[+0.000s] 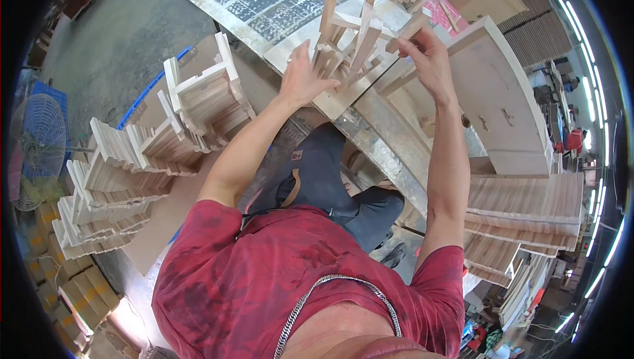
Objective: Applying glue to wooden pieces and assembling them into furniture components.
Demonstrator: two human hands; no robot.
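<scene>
Two hands up, one tangle of wood between them.
Bench: pale work surface [396, 128] runs diagonally from the upper centre down toward the lower right of the frame.
Stacks: ranked wooden frame parts [132, 174] fill the left side; flat slats [522, 207] are piled at right.
Panel: big pale board [495, 95] leans at upper right, just beside the right wrist.
Bundle: cluster of wooden sticks [353, 42] at upper centre, long axes mostly standing up and fanning outward.
Left hand: left hand [302, 76] spread wide, palm pressed against the bundle's left flank; the sticks lie to its right.
Right hand: right hand [429, 55] pinching the end of one angled stick [409, 29] at the bundle's right edge.
Nearer: both touch it; the right one has the only real grip.
Hidden: the bundle's base sits behind the fingers, so how the sticks join is hard to make out.
</scene>
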